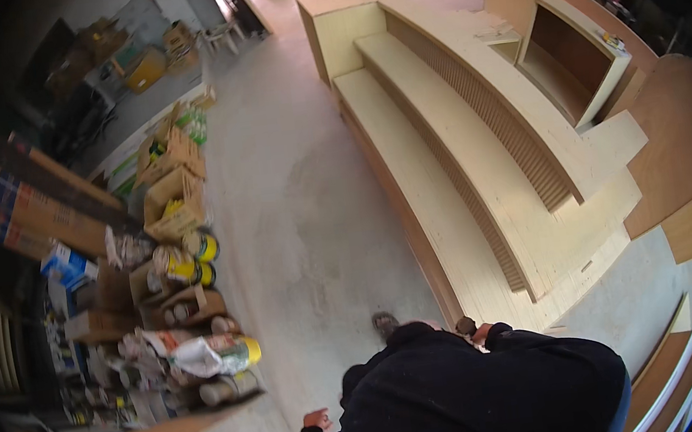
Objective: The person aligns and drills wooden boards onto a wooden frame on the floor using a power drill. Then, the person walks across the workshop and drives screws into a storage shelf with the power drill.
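The left hand (318,420) hangs empty near the floor, fingers loosely curled. The right hand (480,334) grips a small dark round-headed tool (465,325) (its pointing unclear) at the near end of the long curved pale plywood stepped counter (442,162), whose long axis runs away toward the far wall.

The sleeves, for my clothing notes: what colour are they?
Black sleeves, clearest in the head view.
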Available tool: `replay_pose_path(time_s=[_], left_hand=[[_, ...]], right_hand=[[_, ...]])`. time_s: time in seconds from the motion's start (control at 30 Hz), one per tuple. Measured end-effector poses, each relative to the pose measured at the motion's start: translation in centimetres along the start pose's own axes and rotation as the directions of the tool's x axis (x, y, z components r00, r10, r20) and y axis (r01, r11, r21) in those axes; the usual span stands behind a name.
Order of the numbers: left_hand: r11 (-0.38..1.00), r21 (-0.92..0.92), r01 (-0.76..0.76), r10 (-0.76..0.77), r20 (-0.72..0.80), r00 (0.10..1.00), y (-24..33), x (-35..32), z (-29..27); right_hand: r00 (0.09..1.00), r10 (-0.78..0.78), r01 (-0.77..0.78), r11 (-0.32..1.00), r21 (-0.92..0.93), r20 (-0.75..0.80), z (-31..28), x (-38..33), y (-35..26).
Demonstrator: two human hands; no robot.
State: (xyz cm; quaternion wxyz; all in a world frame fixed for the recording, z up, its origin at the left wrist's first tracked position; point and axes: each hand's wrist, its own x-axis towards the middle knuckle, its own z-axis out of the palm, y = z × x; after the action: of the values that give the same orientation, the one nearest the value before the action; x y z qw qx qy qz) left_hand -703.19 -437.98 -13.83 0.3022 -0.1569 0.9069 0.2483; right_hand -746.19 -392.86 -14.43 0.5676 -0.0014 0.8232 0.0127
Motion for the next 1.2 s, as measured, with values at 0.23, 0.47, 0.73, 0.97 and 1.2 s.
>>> replay_pose_path(time_s=[0.23,0.47,0.73,0.97,1.2], left_hand=[[0.979,-0.17,0.109,-0.089,0.122,0.988,-11.3,12.8,-11.4],[0.997,0.012,-0.071,0.071,0.022,0.997,-24.4,37.8,-31.9],[0.508,-0.851,-0.129,-0.099,-0.207,0.973,-18.6,66.8,-73.8],[0.591,-0.807,-0.018,-0.238,-0.195,0.951,-26.8,83.9,-83.0],[0.972,0.046,-0.232,0.209,0.295,0.932,-33.5,87.3,-78.9]], right_hand=[[0.963,-0.131,0.181,0.962,0.206,-0.234,-17.2,0.0,-20.8],[0.924,0.02,0.12,0.933,0.34,-0.382,-21.2,15.1,-35.3],[0.997,-0.069,0.072,0.993,0.089,-0.041,-28.9,23.2,-47.1],[0.987,-0.16,0.155,0.965,0.209,0.004,-48.5,31.5,-66.2],[0.938,0.007,0.136,0.913,0.384,-0.347,-75.6,34.3,-80.1]])
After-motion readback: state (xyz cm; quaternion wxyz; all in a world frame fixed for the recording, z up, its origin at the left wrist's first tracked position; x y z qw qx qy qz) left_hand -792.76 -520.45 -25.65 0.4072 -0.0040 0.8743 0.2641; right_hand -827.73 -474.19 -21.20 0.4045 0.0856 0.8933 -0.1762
